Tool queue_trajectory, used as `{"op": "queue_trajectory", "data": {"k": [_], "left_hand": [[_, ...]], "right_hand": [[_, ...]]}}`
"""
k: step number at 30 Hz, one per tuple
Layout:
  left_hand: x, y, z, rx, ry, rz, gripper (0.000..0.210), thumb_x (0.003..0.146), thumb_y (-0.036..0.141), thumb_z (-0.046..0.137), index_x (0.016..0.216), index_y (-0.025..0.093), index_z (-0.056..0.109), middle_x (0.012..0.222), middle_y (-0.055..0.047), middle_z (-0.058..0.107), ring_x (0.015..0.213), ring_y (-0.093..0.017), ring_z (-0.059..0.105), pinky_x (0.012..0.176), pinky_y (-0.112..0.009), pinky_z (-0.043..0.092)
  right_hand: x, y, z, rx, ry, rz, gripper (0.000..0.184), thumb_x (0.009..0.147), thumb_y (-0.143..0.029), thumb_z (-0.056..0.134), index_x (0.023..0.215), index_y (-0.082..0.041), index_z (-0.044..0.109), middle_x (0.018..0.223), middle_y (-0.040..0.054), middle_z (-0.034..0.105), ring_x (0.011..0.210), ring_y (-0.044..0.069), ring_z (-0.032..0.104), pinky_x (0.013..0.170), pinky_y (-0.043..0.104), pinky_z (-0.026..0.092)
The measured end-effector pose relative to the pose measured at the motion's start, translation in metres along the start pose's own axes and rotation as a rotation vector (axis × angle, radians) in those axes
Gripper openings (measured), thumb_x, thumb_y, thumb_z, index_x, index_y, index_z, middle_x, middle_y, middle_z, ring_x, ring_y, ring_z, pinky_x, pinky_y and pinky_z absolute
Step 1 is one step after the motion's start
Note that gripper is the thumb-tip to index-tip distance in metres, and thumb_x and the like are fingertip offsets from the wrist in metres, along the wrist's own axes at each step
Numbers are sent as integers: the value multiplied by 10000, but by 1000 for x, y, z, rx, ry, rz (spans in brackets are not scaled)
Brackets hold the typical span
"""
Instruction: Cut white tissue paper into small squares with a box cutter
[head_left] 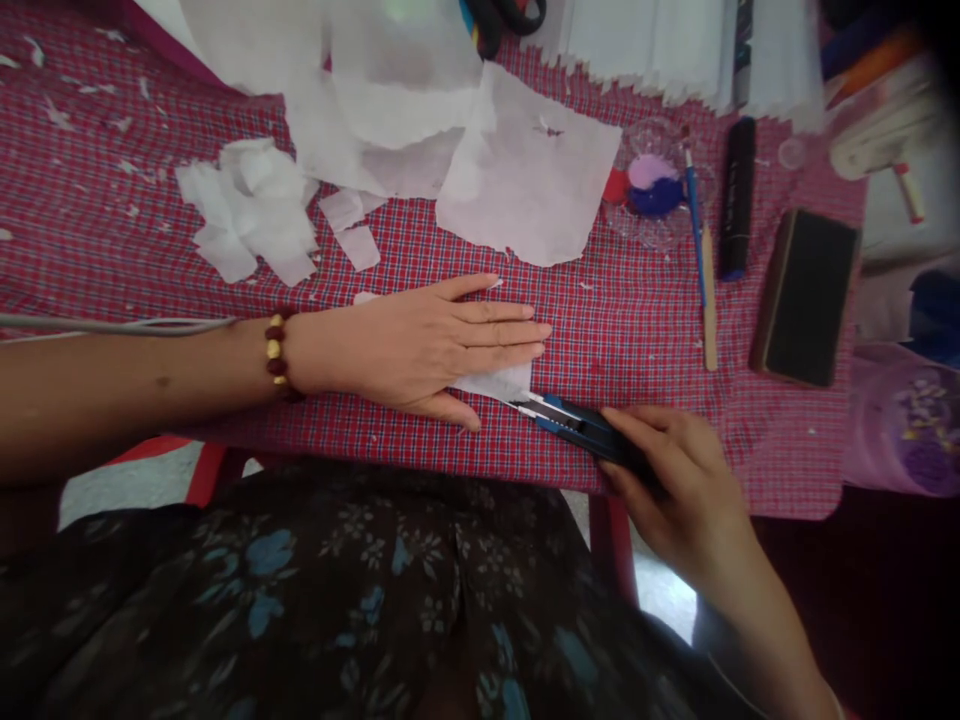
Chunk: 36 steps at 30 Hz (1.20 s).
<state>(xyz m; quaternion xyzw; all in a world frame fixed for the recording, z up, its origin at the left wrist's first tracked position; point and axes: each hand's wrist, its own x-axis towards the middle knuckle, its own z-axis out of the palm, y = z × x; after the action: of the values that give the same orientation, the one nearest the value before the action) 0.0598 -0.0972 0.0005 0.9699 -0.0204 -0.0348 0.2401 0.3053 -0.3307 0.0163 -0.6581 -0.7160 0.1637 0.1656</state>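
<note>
My left hand [442, 345] lies flat, fingers stretched to the right, pressing on a white piece of paper [499, 383]. Most of that paper is hidden under the palm; a corner shows below the fingers and a small bit shows by the wrist. In my right hand [682, 475] is a blue and black utility knife [581, 424], gripped by its handle. Its blade is out, pointing left, and its tip meets the paper's lower edge close to my left thumb.
Beyond the hands are cut paper pieces [251, 210], larger white sheets [532, 170], scissors [499, 18], and a paint dish [652, 225]. To the right lie a paintbrush [694, 215], a wooden stick [709, 310], a black marker [738, 200] and a dark block [810, 298]. Checked cloth [637, 340] covers the table.
</note>
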Motion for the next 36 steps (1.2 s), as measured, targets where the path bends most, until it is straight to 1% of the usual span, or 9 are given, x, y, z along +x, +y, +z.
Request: {"op": "queue_trajectory", "data": {"k": [7, 13, 18, 21, 24, 27, 29, 32, 36], "left_hand": [[1, 0, -2, -122, -24, -82, 767, 915, 600, 576, 1602, 399, 301, 1685, 23, 314, 1577, -255, 265, 1323, -438, 11], [1, 4, -2, -48, 33, -3, 723, 972, 580, 521, 1609, 304, 317, 1692, -34, 294, 1567, -267, 288, 1316, -465, 8], [-1, 8, -25, -195, 193, -88, 586, 1013, 441, 508, 1536, 188, 432, 1604, -105, 451, 1499, -229, 400, 1259, -403, 298], [4, 5, -39, -159, 301, -236, 417, 951, 352, 566, 1309, 146, 625, 1301, -117, 669, 1199, -240, 636, 1045, -377, 502], [15, 6, -42, -37, 189, -380, 333, 856, 262, 599, 1165, 161, 674, 1150, -100, 685, 1029, -256, 664, 927, -396, 531], [22, 14, -40, 17, 89, -417, 386, 828, 185, 567, 1205, 147, 642, 1182, -125, 651, 1021, -257, 655, 880, -378, 526], [23, 18, -39, 9, 20, -479, 376, 820, 190, 556, 1184, 152, 641, 1057, -100, 685, 881, -233, 664, 757, -344, 511], [23, 19, -38, -4, -68, -571, 167, 788, 250, 574, 901, 187, 680, 752, -39, 663, 671, -207, 613, 635, -326, 441], [28, 18, -43, -60, -55, -537, 76, 742, 240, 585, 677, 206, 605, 679, -23, 638, 687, -198, 607, 659, -314, 426]], "right_hand": [[-9, -4, 1, 14, 20, 64, 567, 955, -192, 598, 1491, -341, 486, 1183, 118, 637, 1078, 330, 633, 903, 558, 518], [-1, 1, -3, 9, -1, 39, 525, 963, -195, 597, 1463, -323, 504, 1192, 110, 638, 1102, 316, 624, 926, 543, 516], [4, 9, -4, 3, 9, 6, 509, 964, -205, 590, 1455, -317, 515, 1215, 110, 642, 1103, 316, 624, 905, 532, 533], [6, 10, -3, 0, 7, -2, 499, 968, -206, 574, 1450, -318, 516, 1226, 110, 642, 1101, 315, 620, 904, 531, 535], [7, 11, 0, 6, 17, -17, 503, 972, -206, 562, 1457, -322, 505, 1221, 108, 641, 1082, 310, 623, 893, 528, 537], [6, 12, 3, 18, 36, -29, 496, 977, -207, 560, 1456, -323, 501, 1223, 109, 637, 1080, 308, 618, 889, 528, 531], [5, 13, 5, 23, 52, -35, 487, 977, -206, 564, 1447, -316, 508, 1219, 110, 638, 1080, 307, 612, 886, 523, 525], [5, 15, 8, 38, 70, -55, 474, 973, -203, 573, 1434, -298, 518, 1209, 110, 640, 1063, 302, 615, 880, 511, 521], [8, 18, 8, 54, 74, -81, 481, 968, -203, 580, 1437, -291, 521, 1211, 111, 642, 1054, 303, 623, 881, 508, 519]]}}
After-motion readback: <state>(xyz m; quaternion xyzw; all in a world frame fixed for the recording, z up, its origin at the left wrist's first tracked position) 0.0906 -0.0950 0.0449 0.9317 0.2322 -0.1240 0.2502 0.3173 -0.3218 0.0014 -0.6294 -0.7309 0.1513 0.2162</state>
